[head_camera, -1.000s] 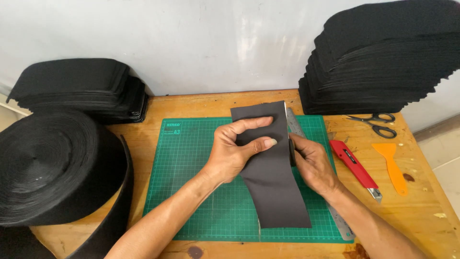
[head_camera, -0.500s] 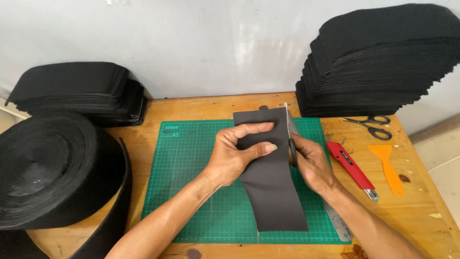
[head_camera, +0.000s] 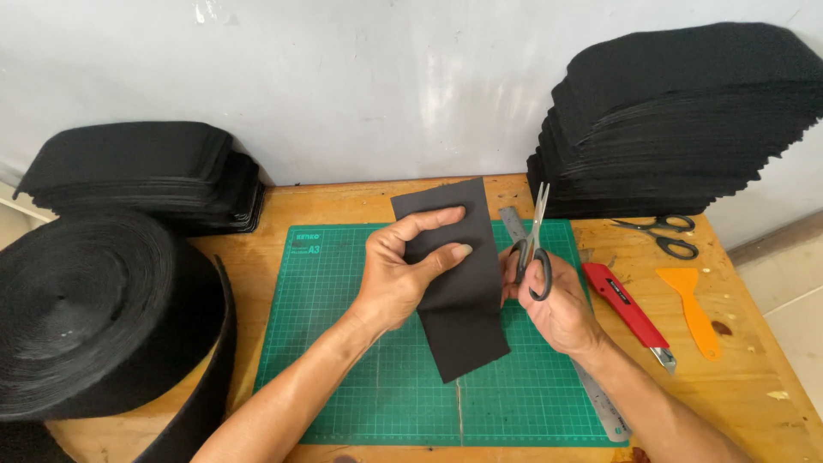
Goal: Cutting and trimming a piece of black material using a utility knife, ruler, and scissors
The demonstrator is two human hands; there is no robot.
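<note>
Wooden worktop (head_camera: 360,206), green gridded cutting mat (head_camera: 343,343); my left hand (head_camera: 399,274) pinches the black rectangular fabric strip (head_camera: 467,317) above it; my right hand (head_camera: 557,304) grips grey scissors (head_camera: 533,249), blades parted beside its edge; trimming seems next, needing alignment.

Left hand (head_camera: 399,279) sits raised mid-scene, wrist bent, thumb and fingers pinched together with the index arched over the top. Right hand (head_camera: 553,300) is just to its right, fingers curled closed, knuckles turned outward. Both bare forearms angle in from the near edge, converging toward the centre.
</note>
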